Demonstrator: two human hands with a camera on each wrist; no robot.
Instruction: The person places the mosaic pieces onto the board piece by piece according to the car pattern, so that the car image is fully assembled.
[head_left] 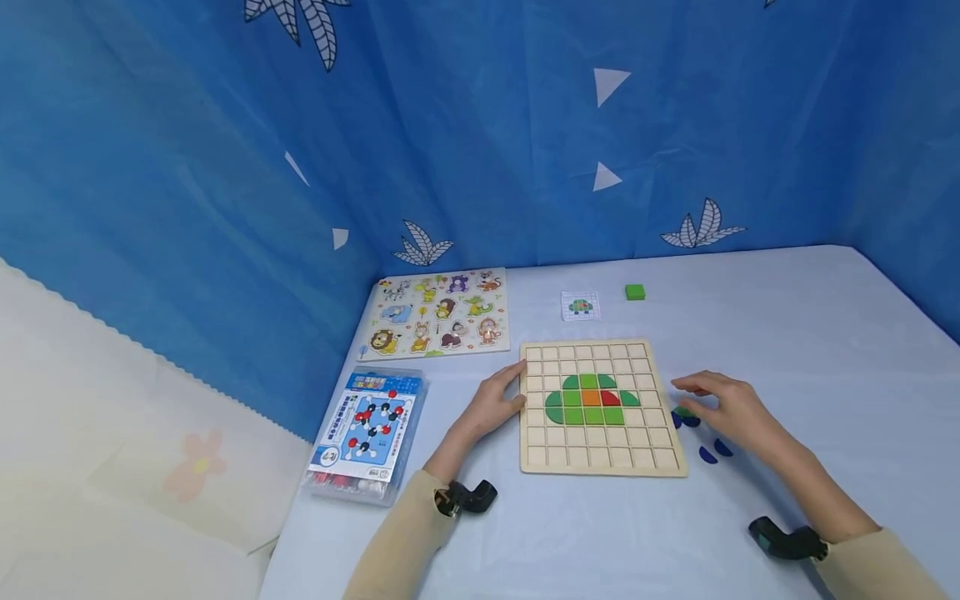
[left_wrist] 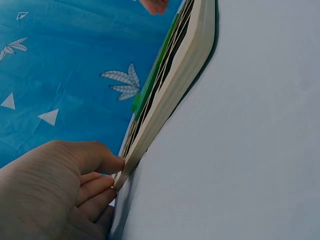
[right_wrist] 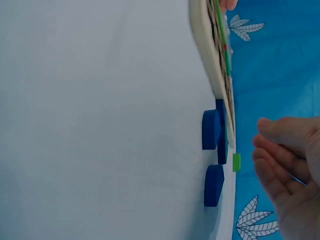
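Observation:
A square wooden grid board [head_left: 604,459] lies on the table with green, orange and red tiles [head_left: 592,398] set in a car shape. At its left edge, my left hand [head_left: 492,406] rests thumb and fingertips against the wood; the left wrist view shows this hand [left_wrist: 65,185] touching the rim. Beyond the right edge, my right hand [head_left: 738,408] hovers with loosely bent fingers and nothing visible between them. Several dark blue half-round pieces [head_left: 707,455] lie below and beside it. A green piece [head_left: 684,412] shows by its thumb. In the right wrist view, blue pieces [right_wrist: 214,185] stand near the board's corner.
Behind the board lie a small picture card [head_left: 581,306] of the car and a green block [head_left: 635,292]. To the left are an animal puzzle board [head_left: 435,315] and a boxed molecule model set [head_left: 367,433]. A blue curtain [head_left: 487,125] hangs behind the table.

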